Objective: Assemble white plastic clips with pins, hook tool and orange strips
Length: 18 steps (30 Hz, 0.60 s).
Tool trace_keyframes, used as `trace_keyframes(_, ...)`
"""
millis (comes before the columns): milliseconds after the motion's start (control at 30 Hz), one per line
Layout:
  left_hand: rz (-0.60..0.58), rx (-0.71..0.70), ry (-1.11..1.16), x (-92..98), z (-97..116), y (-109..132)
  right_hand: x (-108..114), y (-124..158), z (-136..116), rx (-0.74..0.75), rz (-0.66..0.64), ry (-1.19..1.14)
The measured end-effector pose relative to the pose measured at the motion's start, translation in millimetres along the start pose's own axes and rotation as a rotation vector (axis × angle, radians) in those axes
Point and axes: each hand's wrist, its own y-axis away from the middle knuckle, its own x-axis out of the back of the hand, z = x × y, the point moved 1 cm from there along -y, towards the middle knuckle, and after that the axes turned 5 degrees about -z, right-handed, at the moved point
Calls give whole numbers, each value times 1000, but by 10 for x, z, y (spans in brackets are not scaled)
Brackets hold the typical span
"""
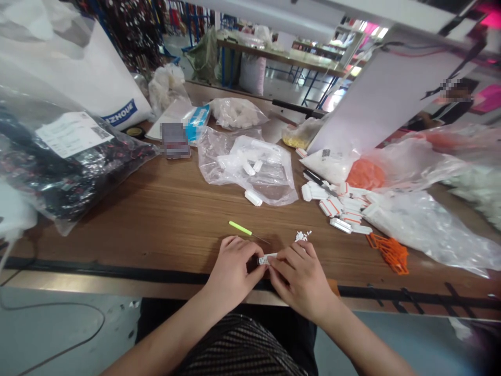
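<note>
Near the table's front edge, my left hand [235, 265] and my right hand [299, 274] grip a small white plastic casing [267, 258] between them, fingers closed on its two ends. Fingers cover part of it, so its exact kind is unclear. Just beyond my left hand lies a screwdriver [240, 227] with a yellow-green handle, its thin shaft pointing toward the casing. A little heap of tiny white pieces [301, 236] sits beyond my right hand. To the right are several white casings [332, 207], some with orange strips, beside a bundle of orange strips [389, 253].
An open clear bag [270, 172] holds white parts, with one white piece [253, 198] before it. Large plastic bags [434, 224] crowd the right side. A bag of dark goods [70, 162] fills the left. A person [446, 107] is at the far right.
</note>
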Motion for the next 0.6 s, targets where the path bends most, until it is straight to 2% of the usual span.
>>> trace_keyframes(100,-3,-1,-6,-7,-12,11,21,9,54,-14,-8,-56)
trace_keyframes(167,-13,-3,-16,-11,-19,16,69,47,251,-95,12,-167)
trace_keyframes(200,-18,-4,-22,-13,-22,16,102,77,396,-167,28,-214)
trace_keyframes(267,-24,-2,-34,-19,-25,11,167,159,741,-427,88,-219)
trace_keyframes(333,-25,2,-43,-25,-28,4,201,244,1053,-648,23,-165)
trace_keyframes(400,-24,6,-50,-29,-31,-4,199,307,1247,-764,-23,-155)
trace_keyframes(467,-22,4,-55,-29,-30,-8,167,334,1307,-788,-34,-182)
trace_keyframes(600,-25,0,-61,-25,-22,-7,92,302,1230,-741,-15,-229)
